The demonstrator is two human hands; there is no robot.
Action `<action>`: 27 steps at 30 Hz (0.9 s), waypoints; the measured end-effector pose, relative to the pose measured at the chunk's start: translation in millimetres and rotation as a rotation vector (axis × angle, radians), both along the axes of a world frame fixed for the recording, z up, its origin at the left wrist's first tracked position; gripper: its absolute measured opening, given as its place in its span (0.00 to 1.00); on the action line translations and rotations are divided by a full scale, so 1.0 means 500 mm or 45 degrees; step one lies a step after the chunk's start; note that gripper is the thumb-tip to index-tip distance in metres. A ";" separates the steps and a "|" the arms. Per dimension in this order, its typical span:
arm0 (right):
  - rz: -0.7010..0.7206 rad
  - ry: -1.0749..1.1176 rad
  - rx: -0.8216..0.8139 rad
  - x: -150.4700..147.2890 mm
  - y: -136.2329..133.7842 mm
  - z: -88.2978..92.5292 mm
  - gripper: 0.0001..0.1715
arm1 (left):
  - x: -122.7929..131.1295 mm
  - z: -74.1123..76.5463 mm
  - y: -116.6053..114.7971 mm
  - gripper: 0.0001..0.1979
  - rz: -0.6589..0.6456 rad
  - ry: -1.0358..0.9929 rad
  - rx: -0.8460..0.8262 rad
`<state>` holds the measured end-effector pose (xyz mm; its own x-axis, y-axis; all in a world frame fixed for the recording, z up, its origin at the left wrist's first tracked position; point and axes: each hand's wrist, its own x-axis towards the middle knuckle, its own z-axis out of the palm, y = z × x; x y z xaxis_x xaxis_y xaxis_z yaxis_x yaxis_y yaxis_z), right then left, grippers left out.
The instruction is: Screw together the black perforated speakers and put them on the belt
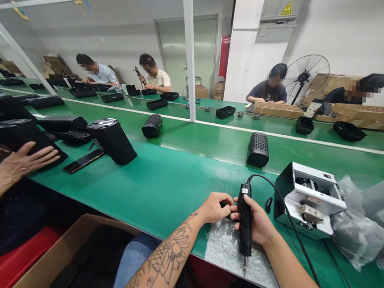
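My right hand [261, 221] is wrapped round a black electric screwdriver [245, 231], its bit pointing down toward the table's near edge. A cable runs from the top of the tool over to the right. Beside it, my left hand [216, 207] is closed in a pinch, its fingertips close to those of my right hand. Whatever those fingers may hold is too small or hidden to make out. Below both hands lies a clear bubble-wrap sheet [223, 243] on the green table [171, 182].
A white-and-black screw feeder [311, 201] stands at right beside plastic bags [362, 221]. Perforated black speaker housings [259, 149] rest on the green line. At left a co-worker's hand [25, 163] touches a black housing, near a phone [83, 160]. Several people sit opposite.
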<state>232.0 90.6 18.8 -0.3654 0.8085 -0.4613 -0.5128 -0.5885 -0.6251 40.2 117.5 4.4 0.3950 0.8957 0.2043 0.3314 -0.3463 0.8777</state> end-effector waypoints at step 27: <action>-0.002 0.006 -0.001 0.005 0.002 -0.008 0.20 | -0.002 -0.013 0.004 0.09 0.008 0.064 0.283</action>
<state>234.6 91.8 14.7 -0.3663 0.8088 -0.4601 -0.5163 -0.5880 -0.6226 39.0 119.4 -2.4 0.4040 0.8334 0.3772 0.3757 -0.5271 0.7623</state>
